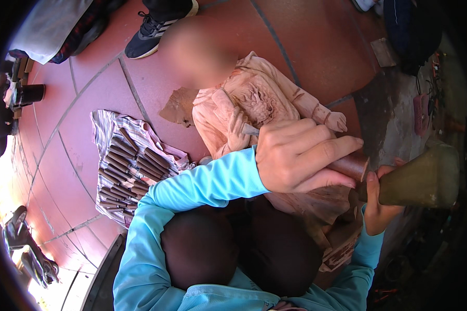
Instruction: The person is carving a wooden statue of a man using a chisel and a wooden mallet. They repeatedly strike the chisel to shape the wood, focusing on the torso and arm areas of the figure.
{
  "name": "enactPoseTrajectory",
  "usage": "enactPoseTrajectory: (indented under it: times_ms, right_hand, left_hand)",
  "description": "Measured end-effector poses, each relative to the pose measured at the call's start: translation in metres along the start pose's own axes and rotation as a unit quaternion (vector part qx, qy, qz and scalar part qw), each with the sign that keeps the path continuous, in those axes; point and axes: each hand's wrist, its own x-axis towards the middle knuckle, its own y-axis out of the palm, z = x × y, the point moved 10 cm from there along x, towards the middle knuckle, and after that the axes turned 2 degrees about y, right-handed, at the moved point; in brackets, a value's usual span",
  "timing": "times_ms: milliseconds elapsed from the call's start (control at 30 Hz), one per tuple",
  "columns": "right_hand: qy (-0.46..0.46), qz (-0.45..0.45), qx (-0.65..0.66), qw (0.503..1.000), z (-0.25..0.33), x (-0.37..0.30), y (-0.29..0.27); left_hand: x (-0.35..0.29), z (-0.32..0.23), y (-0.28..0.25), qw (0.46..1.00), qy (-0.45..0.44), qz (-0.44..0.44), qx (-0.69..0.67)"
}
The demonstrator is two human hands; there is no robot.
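Note:
A carved wooden figure (267, 96) in a robe, with relief work on its chest, lies in front of my knees. My left hand (301, 155) is closed around a chisel (351, 165). Its brown wooden handle points right, and its metal blade reaches left to the figure's carved hand; whether the tip touches the wood I cannot tell. At the right, my right hand (381, 199) grips a thick olive-green mallet (420, 179) by its narrow end. The mallet's narrow end is close to the butt of the chisel handle, and my fingers partly hide the gap.
On the red tiled floor (83, 150) to the left, a striped cloth (101, 127) carries several brown-handled carving tools (122, 166). A brown flat scrap (179, 108) lies beside the figure. Another person's dark shoe (149, 33) stands beyond it. A small block (383, 52) sits far right.

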Motion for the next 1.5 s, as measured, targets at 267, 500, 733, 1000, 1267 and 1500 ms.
enactPoseTrajectory:
  times_ms: [267, 500, 733, 1000, 1267, 1500]
  right_hand:
    - [0.041, -0.074, 0.038, 0.996, -0.004, 0.005, -0.005]
    - [0.003, -0.058, 0.012, 0.998, -0.009, 0.004, -0.006]
    - [-0.039, -0.014, 0.003, 0.999, -0.017, -0.002, 0.006]
    - [0.129, 0.0, 0.137, 0.982, -0.113, -0.062, 0.014]
    - [-0.038, 0.001, -0.089, 0.995, 0.005, -0.001, 0.003]
    - [-0.006, -0.058, 0.002, 0.998, -0.01, 0.0, 0.0]
  left_hand:
    - [-0.004, 0.007, -0.014, 0.999, -0.003, -0.042, -0.031]
    - [-0.006, 0.008, -0.012, 0.999, -0.015, -0.025, -0.022]
    - [-0.001, -0.012, -0.013, 0.997, 0.029, -0.059, 0.049]
    - [-0.002, -0.018, 0.006, 0.999, 0.017, -0.023, 0.038]
    - [-0.004, -0.004, 0.005, 1.0, -0.004, 0.008, 0.023]
    - [-0.002, 0.007, -0.004, 0.999, -0.024, -0.026, -0.001]
